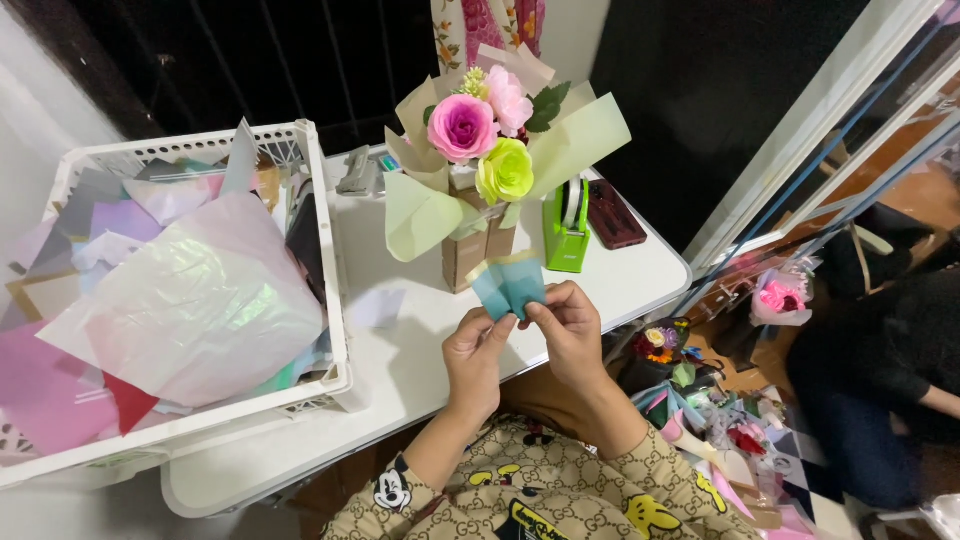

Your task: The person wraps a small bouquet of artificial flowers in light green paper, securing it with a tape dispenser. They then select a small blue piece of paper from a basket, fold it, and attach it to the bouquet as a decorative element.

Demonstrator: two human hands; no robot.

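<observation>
I am holding a small teal paper piece (510, 286) between both hands, just above the near edge of the white table (420, 370). My left hand (474, 357) pinches its lower left corner with thumb and forefinger closed on it, and my right hand (570, 335) pinches the lower right side the same way. The paper looks folded or layered into two overlapping panels with a pale cream band along the top, so I judge the folding is begun but not finished; it is not yet attached to anything. Its long axis runs roughly near to far, a little tilted, with the pale edge pointing away from me toward the bouquet (490, 150). That bouquet, with a pink rose, a lime green flower and pale green wrapping, stands upright in a brown paper box (475, 250) just beyond the paper and already looks largely arranged. A green tape dispenser (567, 232) sits to the right of it, and a white basket (320, 250) full of coloured sheets lies on the left.
</observation>
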